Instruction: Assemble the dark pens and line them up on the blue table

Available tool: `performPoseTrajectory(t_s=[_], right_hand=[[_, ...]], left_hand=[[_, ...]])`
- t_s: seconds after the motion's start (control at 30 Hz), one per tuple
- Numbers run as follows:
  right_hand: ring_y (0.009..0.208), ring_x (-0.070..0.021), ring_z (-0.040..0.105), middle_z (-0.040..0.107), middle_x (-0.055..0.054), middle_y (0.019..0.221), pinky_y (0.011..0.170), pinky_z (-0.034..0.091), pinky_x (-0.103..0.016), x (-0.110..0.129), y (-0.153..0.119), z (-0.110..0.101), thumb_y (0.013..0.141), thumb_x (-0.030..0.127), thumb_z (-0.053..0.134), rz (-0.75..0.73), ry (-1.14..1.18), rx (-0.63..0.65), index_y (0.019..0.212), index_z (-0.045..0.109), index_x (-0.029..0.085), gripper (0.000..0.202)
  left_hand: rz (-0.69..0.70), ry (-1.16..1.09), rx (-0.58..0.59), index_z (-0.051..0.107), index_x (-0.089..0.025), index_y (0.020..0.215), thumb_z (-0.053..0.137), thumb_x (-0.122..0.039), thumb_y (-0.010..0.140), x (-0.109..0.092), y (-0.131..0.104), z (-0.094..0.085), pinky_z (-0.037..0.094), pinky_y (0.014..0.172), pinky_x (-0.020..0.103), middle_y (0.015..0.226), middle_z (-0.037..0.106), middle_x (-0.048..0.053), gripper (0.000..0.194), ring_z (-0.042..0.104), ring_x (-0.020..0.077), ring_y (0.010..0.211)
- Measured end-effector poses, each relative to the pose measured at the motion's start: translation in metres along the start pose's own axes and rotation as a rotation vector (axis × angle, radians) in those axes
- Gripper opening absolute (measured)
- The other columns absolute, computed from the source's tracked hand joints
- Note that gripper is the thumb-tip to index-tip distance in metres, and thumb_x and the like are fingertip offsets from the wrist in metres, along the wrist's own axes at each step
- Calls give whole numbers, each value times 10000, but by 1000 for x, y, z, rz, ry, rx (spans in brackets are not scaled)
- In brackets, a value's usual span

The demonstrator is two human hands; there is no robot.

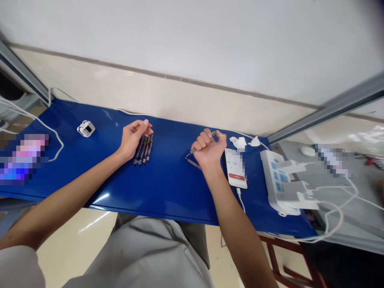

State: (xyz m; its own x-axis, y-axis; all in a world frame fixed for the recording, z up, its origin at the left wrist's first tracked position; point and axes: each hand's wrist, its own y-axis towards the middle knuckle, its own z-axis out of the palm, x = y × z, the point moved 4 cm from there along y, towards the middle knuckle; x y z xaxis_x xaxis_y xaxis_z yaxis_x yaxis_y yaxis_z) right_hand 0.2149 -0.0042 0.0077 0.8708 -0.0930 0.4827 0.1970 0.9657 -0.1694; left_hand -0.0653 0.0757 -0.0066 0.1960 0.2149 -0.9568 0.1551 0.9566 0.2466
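Observation:
Several dark pens [144, 150] lie side by side on the blue table [168, 184]. My left hand [136, 136] is over their upper ends, its thumb and fingers curled close together; whether it grips anything is hidden. My right hand [210, 148] is closed around a dark pen [191, 152], whose tip points down and left. Just under that hand another thin pen-like piece [193, 163] rests on the table, partly hidden by the hand.
A phone [236, 170] with a cable and crumpled white tissues [238, 142] are right of my right hand. Farther right is a white power strip [277, 184] with plugs. A small white device [86, 128] sits at left. The wall runs behind the table.

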Motion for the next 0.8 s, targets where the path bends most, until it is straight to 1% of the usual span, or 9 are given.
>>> performPoseTrajectory(t_s=[0.13, 0.3, 0.4, 0.47, 0.53, 0.6, 0.7, 0.77, 0.8], right_hand=[[475, -109, 101, 153, 96, 631, 401, 157, -287, -2, -1, 3, 1065, 438, 511, 15, 3, 12, 808, 306, 271, 369], [475, -113, 116, 174, 89, 611, 406, 194, -291, 0, -4, 4, 1053, 460, 535, -35, -42, 52, 780, 300, 268, 408], [489, -117, 203, 200, 77, 601, 450, 315, -278, -2, -4, 8, 1038, 490, 605, -90, -103, 87, 743, 269, 264, 501], [533, -127, 336, 285, 58, 612, 548, 447, -278, -7, -1, 10, 1020, 473, 668, -126, -191, 88, 725, 263, 256, 545], [643, -150, 503, 458, 18, 697, 671, 538, -305, -14, 3, 12, 1032, 524, 671, -162, -311, 92, 731, 349, 252, 518], [743, -177, 594, 568, -12, 820, 717, 556, -326, -22, 6, 12, 1054, 695, 621, -203, -459, 103, 809, 501, 261, 512], [701, -189, 586, 551, 1, 800, 675, 516, -331, -32, 6, 12, 1038, 893, 523, -265, -735, 123, 1021, 656, 286, 622], [749, -204, 620, 602, -12, 831, 724, 527, -351, -37, 2, 13, 1071, 872, 491, -338, -995, 179, 1130, 700, 286, 625], [831, -221, 655, 662, -37, 910, 793, 544, -373, -40, -1, 15, 1103, 827, 481, -389, -1165, 231, 1176, 716, 281, 599]], left_hand=[[5, 0, 8, 811, -224, 887, 803, -657, 989, 2, 0, 0, 557, 767, 326, 881, 783, 67, 445, 697, 175, 794], [7, 13, 7, 807, -220, 889, 801, -643, 997, 5, 1, -1, 550, 777, 325, 891, 787, 66, 437, 699, 173, 800], [8, 90, -6, 809, -217, 922, 759, -672, 1017, 8, 3, -2, 558, 811, 332, 932, 806, 76, 468, 733, 190, 866], [16, 147, -13, 811, -218, 963, 726, -692, 1029, 10, 3, -4, 573, 865, 347, 982, 822, 85, 487, 756, 208, 933], [42, 192, -2, 812, -219, 1011, 717, -701, 1030, 11, 4, -5, 587, 936, 371, 1030, 832, 91, 491, 769, 227, 997], [80, 246, 30, 810, -220, 1056, 718, -703, 1028, 10, 4, -4, 593, 989, 392, 1069, 837, 93, 492, 771, 240, 1036], [123, 325, 72, 800, -221, 1099, 679, -711, 1046, 7, 3, -3, 599, 1018, 410, 1120, 839, 96, 507, 770, 251, 1063], [137, 353, 78, 790, -223, 1109, 644, -713, 1063, 6, 3, -2, 603, 1036, 420, 1150, 838, 99, 513, 772, 257, 1091], [144, 361, 80, 786, -224, 1111, 631, -709, 1071, 7, 3, -2, 604, 1047, 424, 1162, 838, 101, 510, 774, 260, 1108]])
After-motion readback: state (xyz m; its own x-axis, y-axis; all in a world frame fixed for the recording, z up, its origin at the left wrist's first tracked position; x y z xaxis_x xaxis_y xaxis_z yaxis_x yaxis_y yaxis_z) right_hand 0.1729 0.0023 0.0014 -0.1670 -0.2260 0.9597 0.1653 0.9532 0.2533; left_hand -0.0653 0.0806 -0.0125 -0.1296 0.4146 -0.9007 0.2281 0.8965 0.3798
